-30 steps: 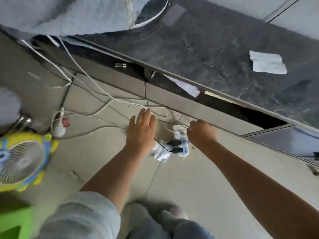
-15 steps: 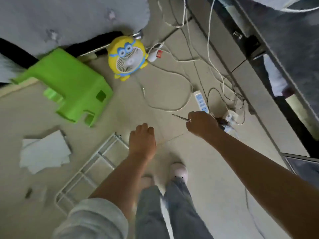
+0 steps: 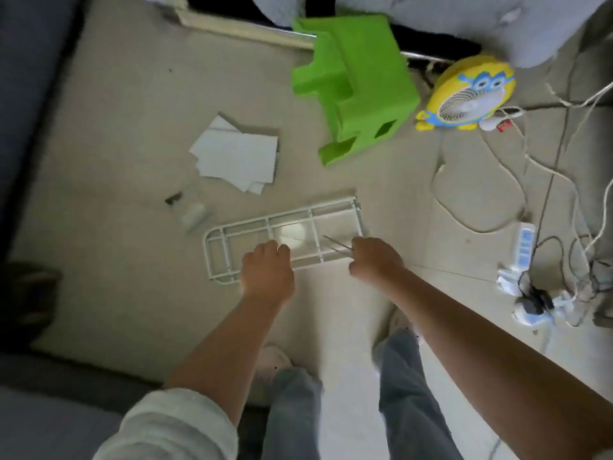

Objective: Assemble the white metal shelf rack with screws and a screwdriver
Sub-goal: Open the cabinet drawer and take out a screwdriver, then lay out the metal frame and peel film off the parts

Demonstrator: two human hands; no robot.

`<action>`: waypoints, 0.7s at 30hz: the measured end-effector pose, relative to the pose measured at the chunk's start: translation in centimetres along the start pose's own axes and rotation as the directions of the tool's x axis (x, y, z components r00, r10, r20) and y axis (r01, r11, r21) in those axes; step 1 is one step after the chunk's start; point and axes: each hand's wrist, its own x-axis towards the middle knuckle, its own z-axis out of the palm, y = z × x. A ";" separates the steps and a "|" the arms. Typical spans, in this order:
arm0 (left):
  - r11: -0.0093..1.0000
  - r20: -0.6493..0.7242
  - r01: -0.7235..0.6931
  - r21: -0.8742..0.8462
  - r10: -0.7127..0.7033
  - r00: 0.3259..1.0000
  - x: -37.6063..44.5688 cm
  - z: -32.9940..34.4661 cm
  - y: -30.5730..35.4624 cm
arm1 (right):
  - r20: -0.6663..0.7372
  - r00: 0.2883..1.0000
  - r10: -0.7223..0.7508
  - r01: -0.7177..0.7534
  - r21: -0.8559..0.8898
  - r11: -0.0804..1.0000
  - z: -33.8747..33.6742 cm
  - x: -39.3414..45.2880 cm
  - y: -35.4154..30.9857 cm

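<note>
Both hands hover above the white rack panel (image 3: 282, 239) at frame centre: the right hand (image 3: 374, 260) pinches a thin screwdriver (image 3: 336, 245) ready for use, while the left hand (image 3: 267, 272) curls with nothing visibly held.

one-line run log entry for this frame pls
right hand: grips thin metal tool | left hand: curled above white rack frame | rack: flat on floor

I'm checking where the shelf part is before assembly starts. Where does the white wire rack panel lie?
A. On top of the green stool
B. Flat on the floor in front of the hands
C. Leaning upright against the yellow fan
B: the white wire rack panel lies flat on the floor, apart from the green stool and the yellow fan.
</note>
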 end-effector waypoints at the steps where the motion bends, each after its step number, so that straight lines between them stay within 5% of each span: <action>1: 1.000 0.007 0.019 -0.013 -0.019 1.000 -0.9 0.2 -2.5 | -0.001 1.000 -0.014 0.014 -0.016 1.000 0.4 -0.1 -2.6; 21: 0.920 0.026 0.323 -0.221 -0.326 0.945 -0.5 -3.3 -31.3 | 0.081 0.970 -0.231 0.242 -0.163 0.957 -1.1 5.5 -34.6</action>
